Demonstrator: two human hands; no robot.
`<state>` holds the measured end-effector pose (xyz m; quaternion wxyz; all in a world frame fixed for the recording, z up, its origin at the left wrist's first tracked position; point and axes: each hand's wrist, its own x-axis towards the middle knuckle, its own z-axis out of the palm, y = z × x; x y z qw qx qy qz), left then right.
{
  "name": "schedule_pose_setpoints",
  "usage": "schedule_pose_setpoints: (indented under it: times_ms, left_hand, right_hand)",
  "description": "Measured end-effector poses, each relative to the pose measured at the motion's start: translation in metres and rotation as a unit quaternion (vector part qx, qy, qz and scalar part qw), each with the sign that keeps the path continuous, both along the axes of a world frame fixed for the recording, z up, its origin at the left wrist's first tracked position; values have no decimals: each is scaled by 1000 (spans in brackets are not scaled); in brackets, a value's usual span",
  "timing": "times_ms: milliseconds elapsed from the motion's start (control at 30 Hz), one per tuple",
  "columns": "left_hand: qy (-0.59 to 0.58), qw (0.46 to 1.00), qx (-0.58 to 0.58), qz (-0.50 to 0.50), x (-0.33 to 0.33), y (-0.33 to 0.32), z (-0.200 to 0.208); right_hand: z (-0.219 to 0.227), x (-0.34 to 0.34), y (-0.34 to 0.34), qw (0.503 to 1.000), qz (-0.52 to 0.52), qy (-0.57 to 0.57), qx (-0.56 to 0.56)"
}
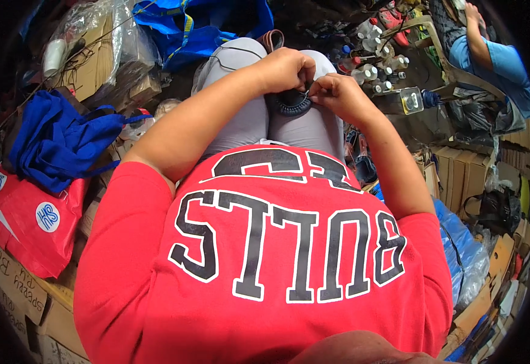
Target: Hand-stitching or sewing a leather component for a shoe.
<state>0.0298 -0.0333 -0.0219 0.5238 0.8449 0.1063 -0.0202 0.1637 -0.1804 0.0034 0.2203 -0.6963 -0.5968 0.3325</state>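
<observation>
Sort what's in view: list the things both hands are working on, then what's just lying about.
In hand:
left hand
right hand
dark round piece on the knees
thin thread or wire

Lying about:
blue bag
red bag
cardboard boxes
white bottles

Even, fairly bright light fills the scene with soft, weak shadows, and the red shirt [265, 261] shows saturated and sharp. The far clutter is dimmer, and plastic wrap [119, 42] at far left catches pale glare. Fisheye distortion bends and squeezes everything toward the rim, which falls off into a black vignette.
</observation>
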Motion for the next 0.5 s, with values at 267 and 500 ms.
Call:
schedule_pose_setpoints:
  times_ms: [267, 500]
  left_hand:
    - [-33, 979, 193, 53, -79, -15, 25]
    - [36, 971, 93, 219, -128, 66, 46]
  right_hand:
    - [26, 72, -81, 789, -217, 564, 112]
    - [45, 149, -176, 902, -320, 280, 71]
